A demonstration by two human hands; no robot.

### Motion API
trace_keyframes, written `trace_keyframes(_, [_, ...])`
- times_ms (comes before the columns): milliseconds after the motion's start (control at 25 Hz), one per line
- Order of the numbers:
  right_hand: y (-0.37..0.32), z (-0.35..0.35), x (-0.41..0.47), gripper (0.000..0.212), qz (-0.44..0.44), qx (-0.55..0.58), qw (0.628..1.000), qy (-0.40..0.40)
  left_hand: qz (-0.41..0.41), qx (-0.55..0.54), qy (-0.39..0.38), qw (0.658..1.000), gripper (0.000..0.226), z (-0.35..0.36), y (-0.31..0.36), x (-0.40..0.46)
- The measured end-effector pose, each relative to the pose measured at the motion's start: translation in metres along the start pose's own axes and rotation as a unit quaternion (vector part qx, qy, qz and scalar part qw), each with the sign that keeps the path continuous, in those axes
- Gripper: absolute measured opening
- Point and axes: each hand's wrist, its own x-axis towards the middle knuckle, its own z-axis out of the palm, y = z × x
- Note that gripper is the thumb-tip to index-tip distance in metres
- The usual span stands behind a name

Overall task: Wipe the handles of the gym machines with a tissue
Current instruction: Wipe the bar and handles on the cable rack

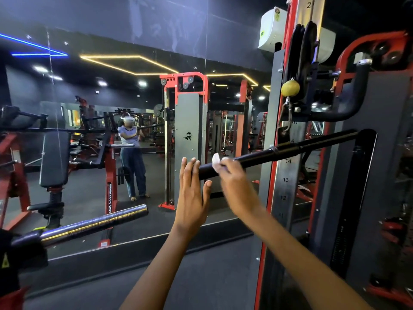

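Note:
A long black handle bar (279,151) juts out leftward from the red and grey cable machine on the right. My right hand (232,177) grips a white tissue (216,161) and wraps it round the bar near its free end. My left hand (192,189) stands just left of it, fingers straight and together, palm against the bar's tip. Motion blur softens the right hand.
A wall mirror (111,130) fills the middle and left, reflecting gym machines and a person. A chrome barbell sleeve (96,222) points in from the lower left. The machine's numbered weight column (288,180), a yellow cable stopper ball (290,87) and pulleys stand right.

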Motion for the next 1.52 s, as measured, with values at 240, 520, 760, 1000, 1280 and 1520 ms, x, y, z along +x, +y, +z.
trace_keyframes(240, [0.049,-0.031,0.034,0.030,0.248,-0.094,0.964,-0.005,-0.020,0.003,-0.009,1.000,0.060,0.003,-0.004,0.003])
trace_keyframes(520, [0.029,-0.044,-0.028,0.034,0.215,0.050,0.973,0.061,-0.075,0.143,-0.065,0.985,0.067,0.008,0.007,-0.011])
trace_keyframes(760, [0.073,-0.093,-0.110,0.019,0.322,0.011,0.946,-0.021,-0.042,0.087,-0.113,0.989,0.055,0.027,0.101,-0.067])
trace_keyframes(1000, [0.105,-0.179,-0.194,0.015,0.348,-0.057,0.931,-0.091,-0.070,0.052,-0.241,0.966,0.038,0.062,0.199,-0.121])
trace_keyframes(1280, [0.147,-0.263,-0.265,0.015,0.364,-0.114,0.904,-0.194,-0.099,0.045,-0.356,0.928,0.035,0.121,0.305,-0.176])
trace_keyframes(1520, [0.216,-0.294,-0.268,0.018,0.376,-0.120,0.899,-0.192,-0.089,0.016,-0.362,0.928,0.034,0.194,0.356,-0.158])
